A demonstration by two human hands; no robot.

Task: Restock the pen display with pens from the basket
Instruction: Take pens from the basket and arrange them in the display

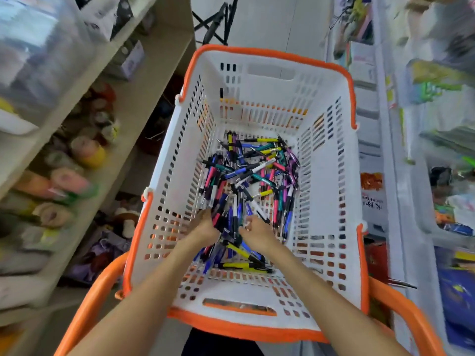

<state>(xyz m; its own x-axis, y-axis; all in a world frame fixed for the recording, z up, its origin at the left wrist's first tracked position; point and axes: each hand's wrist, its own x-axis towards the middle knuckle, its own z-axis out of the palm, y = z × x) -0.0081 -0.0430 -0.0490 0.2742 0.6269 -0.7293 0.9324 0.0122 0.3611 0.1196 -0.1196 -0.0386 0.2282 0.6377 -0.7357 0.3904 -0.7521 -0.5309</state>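
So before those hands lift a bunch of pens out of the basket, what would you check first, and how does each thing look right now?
1. Both hands down among the pens: ok; left hand and right hand are in the pile.
2. Fingers curled on pens: ok for both hands, though how many is unclear.
3. Basket well stocked: ok.
4. Way up out of the basket unobstructed: ok.
5. Pens aligned for slotting: not ok, they lie crisscrossed.
6. Pen display has space: cannot tell, shelves are blurred.

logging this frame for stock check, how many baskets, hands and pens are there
basket: 1
hands in it: 2, left hand and right hand, both gripping pens
pens: 1 tangled heap, too overlapped to count singly
total: 3 countable things, plus the heap
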